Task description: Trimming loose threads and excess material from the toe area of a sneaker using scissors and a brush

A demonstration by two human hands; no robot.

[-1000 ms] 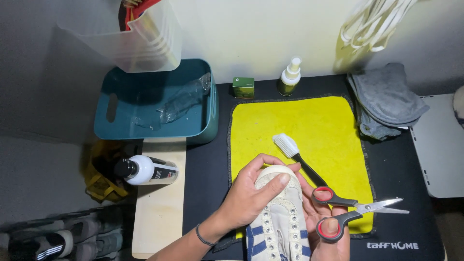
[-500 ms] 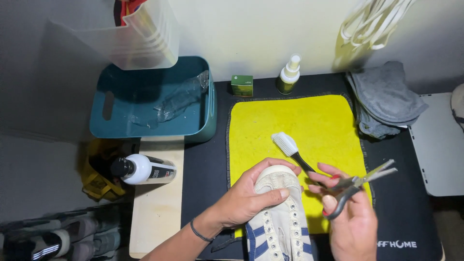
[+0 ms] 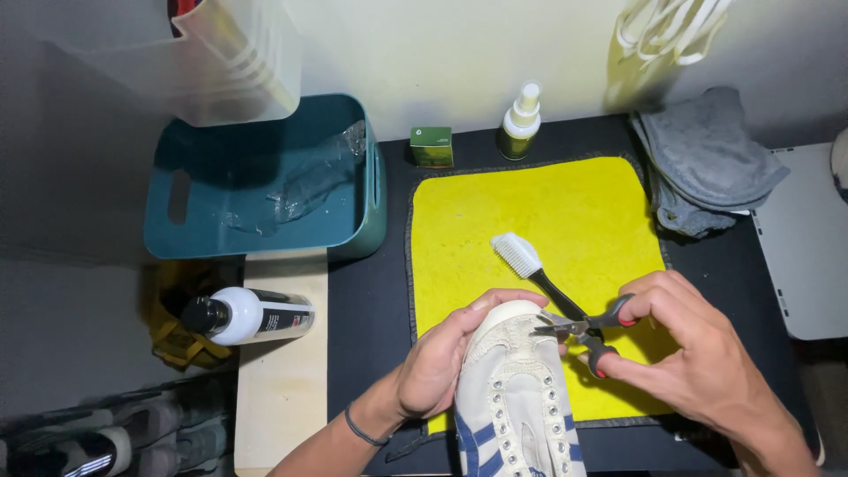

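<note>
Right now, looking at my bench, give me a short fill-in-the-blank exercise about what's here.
1. The right hand holds ____ against the toe of the white shoe.
2. The left hand grips the shoe's ____.
3. The brush lies on the ____ cloth.

Missing words: scissors; toe; yellow

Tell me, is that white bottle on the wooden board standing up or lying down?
Lying down: the white bottle rests on its side on the wooden board, black cap pointing left.
</note>
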